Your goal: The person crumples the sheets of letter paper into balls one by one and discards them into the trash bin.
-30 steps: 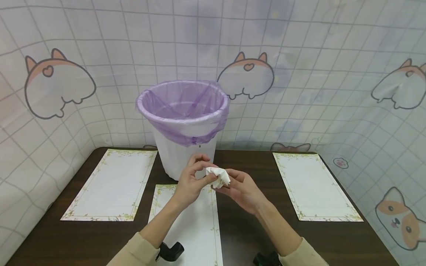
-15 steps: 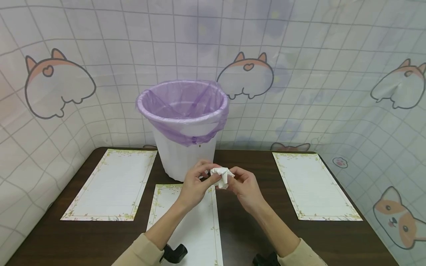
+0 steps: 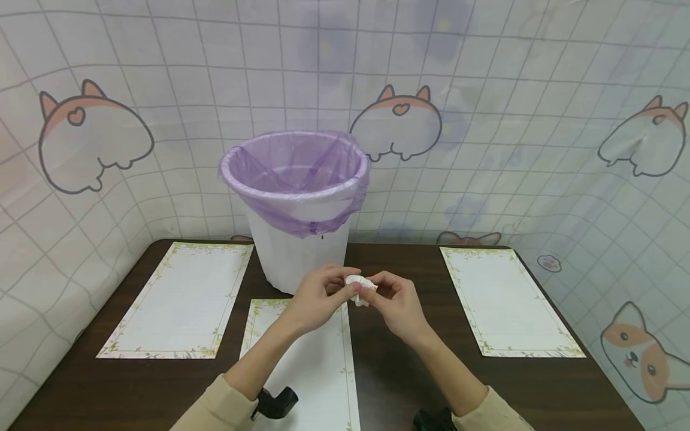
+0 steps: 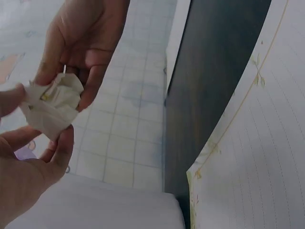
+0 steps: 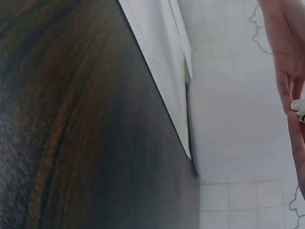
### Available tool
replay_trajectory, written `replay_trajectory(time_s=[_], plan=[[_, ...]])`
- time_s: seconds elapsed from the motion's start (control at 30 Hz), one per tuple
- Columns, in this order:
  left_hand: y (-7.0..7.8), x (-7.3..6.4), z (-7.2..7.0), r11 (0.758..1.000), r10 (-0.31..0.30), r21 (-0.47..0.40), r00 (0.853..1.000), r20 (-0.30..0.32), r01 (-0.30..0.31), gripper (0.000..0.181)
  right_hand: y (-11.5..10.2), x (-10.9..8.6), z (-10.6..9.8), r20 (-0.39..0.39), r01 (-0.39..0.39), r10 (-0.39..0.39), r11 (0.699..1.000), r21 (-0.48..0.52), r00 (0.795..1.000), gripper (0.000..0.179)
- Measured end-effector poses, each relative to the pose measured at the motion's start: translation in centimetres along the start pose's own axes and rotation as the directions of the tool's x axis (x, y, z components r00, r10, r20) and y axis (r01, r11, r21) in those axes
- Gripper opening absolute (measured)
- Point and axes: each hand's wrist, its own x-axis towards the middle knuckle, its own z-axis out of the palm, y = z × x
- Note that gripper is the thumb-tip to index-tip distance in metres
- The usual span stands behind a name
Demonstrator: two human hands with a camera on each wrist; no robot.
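Note:
A small crumpled piece of paper (image 3: 360,290) is held up between both hands, in front of the bin. My left hand (image 3: 319,299) pinches its left side with thumb and fingers. From the other side my right hand (image 3: 396,302) pinches it too, its thumb near the left thumb. In the left wrist view the crumpled paper (image 4: 53,105) shows yellowish marks in its folds, with the left hand (image 4: 33,176) below it and the right hand (image 4: 86,38) above. Only a scrap of the paper (image 5: 299,109) shows at the right edge of the right wrist view.
A white bin (image 3: 299,257) with a purple liner (image 3: 307,224) stands at the back of the dark table (image 3: 409,383). Flower-bordered sheets lie at left (image 3: 180,299), at right (image 3: 512,302) and under the left forearm (image 3: 318,365). A printed cloth wall (image 3: 485,149) closes the back.
Both hands have turned and squeezed the paper; it looks more compact and shows less of itself. The left hand has come slightly down and rightward. Bin and sheets have stayed put.

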Motion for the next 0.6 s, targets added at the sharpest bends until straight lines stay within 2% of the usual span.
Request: replay_trajectory(time_s=[0.13, 0.27, 0.43, 0.6], plan=[[0.11, 0.09, 0.40, 0.994, 0.060, 0.093, 0.998, 0.023, -0.062, 0.027, 0.10, 0.05, -0.02, -0.023, 0.011, -0.012, 0.998, -0.058, 1.000, 0.006], [0.14, 0.14, 0.66, 0.987, 0.088, 0.131, 0.996, 0.017, -0.089, 0.023, 0.13, 0.08, -0.02, -0.034, 0.016, -0.018, 0.997, -0.074, 0.999, 0.007], [-0.20, 0.11, 0.83, 0.989, 0.073, 0.128, 0.997, -0.033, -0.069, 0.025, 0.17, -0.02, 0.20, -0.058, -0.051, 0.048, 0.998, -0.043, 0.997, 0.019], [-0.75, 0.18, 1.09, 0.994, 0.076, 0.082, 0.992, -0.105, -0.067, 0.022, 0.04, 0.04, 0.78, -0.099, -0.109, 0.110, 0.994, 0.020, 0.989, 0.026]])
